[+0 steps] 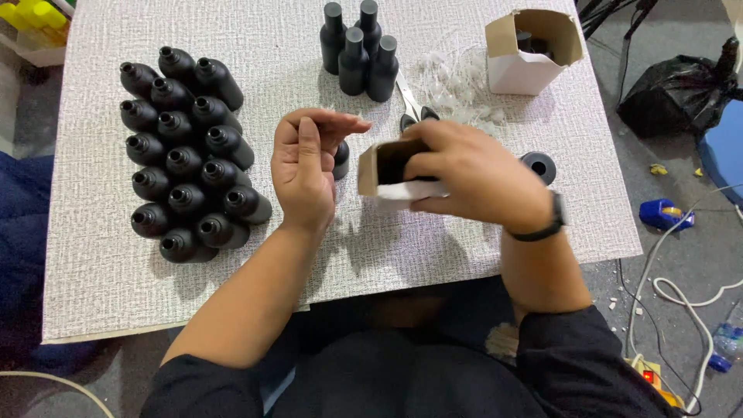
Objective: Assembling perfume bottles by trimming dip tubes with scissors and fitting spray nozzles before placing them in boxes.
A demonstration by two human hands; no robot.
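My right hand point(472, 174) grips a small white cardboard box point(385, 176) lying on its side, its open mouth turned to the left. My left hand point(307, 162) is curled around a black bottle point(341, 159) just left of that opening; only part of the bottle shows behind my fingers. Both hands hover over the middle of the white textured table point(101, 263). A black wristband sits on my right wrist.
Several uncapped black bottles point(186, 155) stand packed together at the left. Capped black bottles point(357, 50) stand at the back centre. Scissors point(414, 108) and clear plastic scraps lie behind my hands. An open box point(530, 50) stands back right, with a black cap point(539, 166) nearby. Cables and a black bag lie on the floor at right.
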